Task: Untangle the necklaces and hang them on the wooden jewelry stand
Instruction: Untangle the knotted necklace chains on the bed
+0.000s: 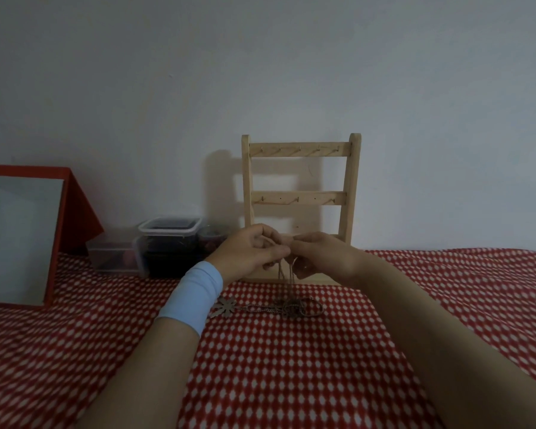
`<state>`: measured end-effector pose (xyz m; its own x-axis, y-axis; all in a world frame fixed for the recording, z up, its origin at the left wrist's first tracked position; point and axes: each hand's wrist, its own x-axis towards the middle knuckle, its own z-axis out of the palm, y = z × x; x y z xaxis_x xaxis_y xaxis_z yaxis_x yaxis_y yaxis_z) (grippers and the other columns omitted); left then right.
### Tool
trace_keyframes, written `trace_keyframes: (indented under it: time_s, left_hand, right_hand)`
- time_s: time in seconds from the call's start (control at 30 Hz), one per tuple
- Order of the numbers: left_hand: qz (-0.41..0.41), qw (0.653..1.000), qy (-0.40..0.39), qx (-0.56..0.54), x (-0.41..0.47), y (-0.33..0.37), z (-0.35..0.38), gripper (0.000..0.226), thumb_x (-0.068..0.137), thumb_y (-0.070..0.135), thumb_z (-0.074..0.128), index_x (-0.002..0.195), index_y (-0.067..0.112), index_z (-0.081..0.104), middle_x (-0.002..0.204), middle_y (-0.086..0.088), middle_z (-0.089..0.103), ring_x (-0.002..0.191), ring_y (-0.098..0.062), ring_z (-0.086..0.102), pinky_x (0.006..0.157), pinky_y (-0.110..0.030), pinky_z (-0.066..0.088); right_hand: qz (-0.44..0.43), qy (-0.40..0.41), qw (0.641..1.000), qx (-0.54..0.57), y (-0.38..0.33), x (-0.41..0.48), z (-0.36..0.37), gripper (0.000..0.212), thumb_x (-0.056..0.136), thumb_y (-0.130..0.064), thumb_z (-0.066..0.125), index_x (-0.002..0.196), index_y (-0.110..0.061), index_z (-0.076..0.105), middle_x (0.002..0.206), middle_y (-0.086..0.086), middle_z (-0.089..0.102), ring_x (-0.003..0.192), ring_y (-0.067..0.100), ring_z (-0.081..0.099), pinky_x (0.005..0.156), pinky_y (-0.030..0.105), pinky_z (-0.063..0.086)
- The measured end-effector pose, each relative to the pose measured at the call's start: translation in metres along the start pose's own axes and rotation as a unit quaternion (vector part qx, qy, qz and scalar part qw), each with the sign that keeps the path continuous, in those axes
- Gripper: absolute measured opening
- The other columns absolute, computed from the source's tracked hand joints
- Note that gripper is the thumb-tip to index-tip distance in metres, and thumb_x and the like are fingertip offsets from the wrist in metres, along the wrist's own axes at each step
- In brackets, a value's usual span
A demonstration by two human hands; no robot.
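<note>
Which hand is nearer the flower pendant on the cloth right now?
Left. The left hand is above the flower pendant, slightly to its right; the right hand is farther right, past the chains both hands pinch.

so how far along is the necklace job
Nothing looks done: no necklace shows on the wooden jewelry stand. In hand: the left hand and right hand pinch chain strands rising from the tangle on the cloth, with a flower pendant beside it. Left: freeing each necklace and hanging them all.
</note>
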<state>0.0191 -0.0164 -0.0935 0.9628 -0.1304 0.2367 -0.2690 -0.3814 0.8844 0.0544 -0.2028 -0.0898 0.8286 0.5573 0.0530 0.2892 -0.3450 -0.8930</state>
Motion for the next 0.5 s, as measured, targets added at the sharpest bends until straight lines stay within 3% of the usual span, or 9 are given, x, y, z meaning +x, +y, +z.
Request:
trace_keyframes:
  time_s: [0.1, 0.17, 0.23, 0.3, 0.4, 0.5]
  left_hand:
    - [0.010, 0.999, -0.007, 0.034, 0.000, -0.002, -0.002, 0.014, 0.085, 0.022, 0.074, 0.097, 0.021, 0.068, 0.094, 0.002, 0.076, 0.091, -0.009, 0.070, 0.086, -0.021, 0.053]
    - [0.021, 0.996, 0.012, 0.090, -0.001, -0.001, -0.004, 0.006, 0.087, 0.021, 0.071, 0.092, 0.023, 0.070, 0.094, 0.008, 0.073, 0.091, -0.002, 0.065, 0.082, -0.011, 0.048]
    - [0.037, 0.986, 0.033, 0.161, 0.000, -0.001, -0.004, 0.005, 0.090, 0.023, 0.067, 0.089, 0.024, 0.072, 0.093, 0.012, 0.069, 0.091, 0.000, 0.060, 0.079, -0.013, 0.045]
    - [0.033, 0.979, 0.023, 0.200, 0.000, -0.003, -0.002, 0.011, 0.092, 0.024, 0.063, 0.089, 0.021, 0.072, 0.092, 0.011, 0.068, 0.089, -0.003, 0.060, 0.080, -0.018, 0.045]
    - [0.015, 0.980, -0.015, 0.199, 0.003, -0.004, 0.002, 0.021, 0.098, 0.024, 0.055, 0.096, 0.012, 0.072, 0.094, 0.000, 0.071, 0.088, -0.012, 0.063, 0.084, -0.028, 0.050]
    - [0.009, 0.988, -0.033, 0.150, 0.002, 0.000, 0.002, 0.021, 0.099, 0.020, 0.053, 0.107, 0.015, 0.072, 0.099, 0.004, 0.071, 0.091, -0.008, 0.065, 0.086, -0.021, 0.050]
  right_hand:
    - [-0.002, 0.018, 0.999, -0.036, -0.001, -0.001, -0.001, 0.039, 0.105, -0.042, 0.051, 0.108, -0.010, 0.074, 0.087, -0.001, 0.068, 0.078, 0.014, 0.062, 0.085, 0.035, 0.057]
    - [-0.012, 0.035, 0.997, -0.065, 0.000, -0.002, -0.002, 0.033, 0.103, -0.038, 0.057, 0.100, -0.013, 0.078, 0.082, -0.003, 0.073, 0.076, 0.012, 0.066, 0.087, 0.037, 0.058]
    - [-0.018, 0.058, 0.991, -0.122, 0.001, -0.002, -0.003, 0.025, 0.098, -0.035, 0.065, 0.094, -0.016, 0.080, 0.072, -0.006, 0.074, 0.068, 0.006, 0.065, 0.077, 0.028, 0.058]
    - [-0.019, 0.084, 0.984, -0.153, 0.001, -0.002, 0.000, 0.020, 0.096, -0.033, 0.068, 0.088, -0.019, 0.080, 0.064, -0.007, 0.070, 0.057, 0.005, 0.058, 0.060, 0.017, 0.049]
    - [-0.014, 0.118, 0.987, -0.106, 0.002, 0.000, 0.006, 0.021, 0.096, -0.026, 0.062, 0.085, -0.013, 0.072, 0.071, 0.001, 0.066, 0.060, 0.006, 0.056, 0.056, 0.018, 0.047]
    - [-0.011, 0.107, 0.994, -0.004, 0.001, 0.002, 0.013, 0.025, 0.101, -0.023, 0.055, 0.087, -0.003, 0.064, 0.081, 0.011, 0.057, 0.070, 0.021, 0.052, 0.064, 0.029, 0.049]
